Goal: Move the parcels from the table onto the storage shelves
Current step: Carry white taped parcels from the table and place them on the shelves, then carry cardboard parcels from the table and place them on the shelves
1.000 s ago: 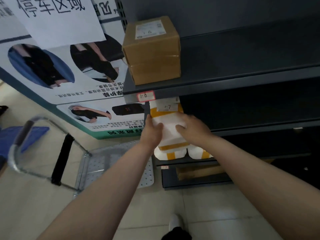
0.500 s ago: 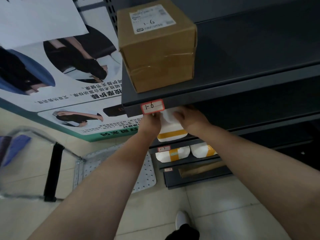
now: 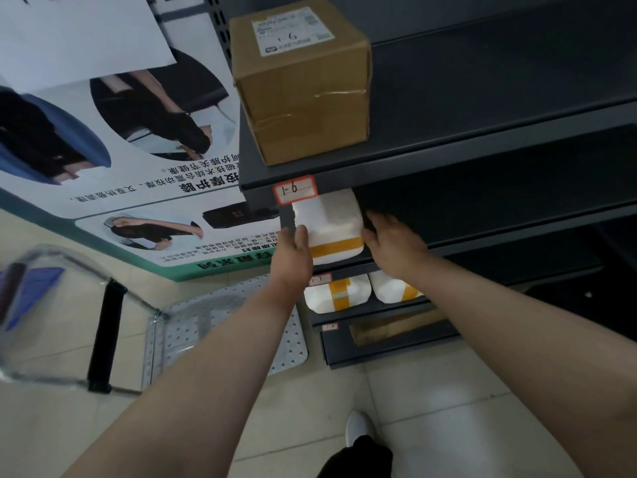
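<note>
1. Item in hand: one white parcel (image 3: 329, 232) with a yellow tape band. It lies on the second level down of the storage shelves (image 3: 482, 108), at the far left, under a red-bordered label (image 3: 294, 189).
2. Bearing: the parcel lies straight ahead of me, between my two hands. Its long axis runs into the shelf, away from me, with the taped end nearest the front edge.
3. Left hand (image 3: 293, 250): fingers straight, laid flat against the parcel's left side, gripping nothing.
4. Right hand (image 3: 393, 241): fingers loosely spread beside the parcel's right edge and reaching into the shelf. I cannot tell whether they touch it.
5. Hands: apart, one on each side, about equally near. I judge that any last nudge goes inward along the long axis.
6. Count, white parcels with yellow tape: three. One is here and two lower parcels (image 3: 337, 293) lie side by side on the level beneath.
7. Count, cardboard box (image 3: 303, 81): one, on the level above.
8. Count, brown parcel (image 3: 396, 327): one, on the lowest level, partly hidden.
9. Count, trolley (image 3: 224, 329): one, on the floor to my left.
</note>
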`<state>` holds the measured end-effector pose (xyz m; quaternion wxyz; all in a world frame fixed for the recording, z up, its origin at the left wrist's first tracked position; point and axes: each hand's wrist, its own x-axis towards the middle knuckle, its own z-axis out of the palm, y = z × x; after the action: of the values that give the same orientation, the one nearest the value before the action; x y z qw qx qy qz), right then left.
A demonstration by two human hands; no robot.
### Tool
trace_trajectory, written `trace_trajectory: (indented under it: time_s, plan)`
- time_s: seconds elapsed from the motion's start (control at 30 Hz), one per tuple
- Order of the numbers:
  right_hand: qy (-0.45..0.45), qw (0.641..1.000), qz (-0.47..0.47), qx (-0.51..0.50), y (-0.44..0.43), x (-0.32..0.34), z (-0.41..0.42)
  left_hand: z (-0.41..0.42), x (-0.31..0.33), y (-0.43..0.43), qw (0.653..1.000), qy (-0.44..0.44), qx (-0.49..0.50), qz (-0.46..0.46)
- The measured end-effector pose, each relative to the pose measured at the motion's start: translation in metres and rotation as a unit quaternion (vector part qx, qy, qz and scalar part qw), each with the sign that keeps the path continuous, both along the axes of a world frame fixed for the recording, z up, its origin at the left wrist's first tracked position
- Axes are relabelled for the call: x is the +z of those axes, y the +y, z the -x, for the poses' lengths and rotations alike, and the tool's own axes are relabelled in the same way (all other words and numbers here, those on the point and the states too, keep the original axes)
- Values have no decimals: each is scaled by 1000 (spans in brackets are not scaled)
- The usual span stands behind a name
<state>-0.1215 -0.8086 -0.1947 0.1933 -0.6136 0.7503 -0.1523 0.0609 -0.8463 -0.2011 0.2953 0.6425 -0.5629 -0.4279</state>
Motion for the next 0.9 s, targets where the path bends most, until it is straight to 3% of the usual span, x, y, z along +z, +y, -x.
trace_trajectory:
  time_s: [0.13,0.23,0.43,0.63,0.9]
  plan:
    - [37,997,-60,34,49,-5,11,1,-1,37,991,-106,-81,-9]
    - [69,993,-75,51,95,-2,22,9,4,72,958,-237,-162,-10]
    - [113,991,-66,39,221,0,62,59,9,164,876,-365,-313,33]
    - [113,987,-105,-48,359,-3,130,153,6,255,808,-367,-454,78]
    - [84,941,-155,-290,535,-4,203,320,13,382,647,-349,-661,151]
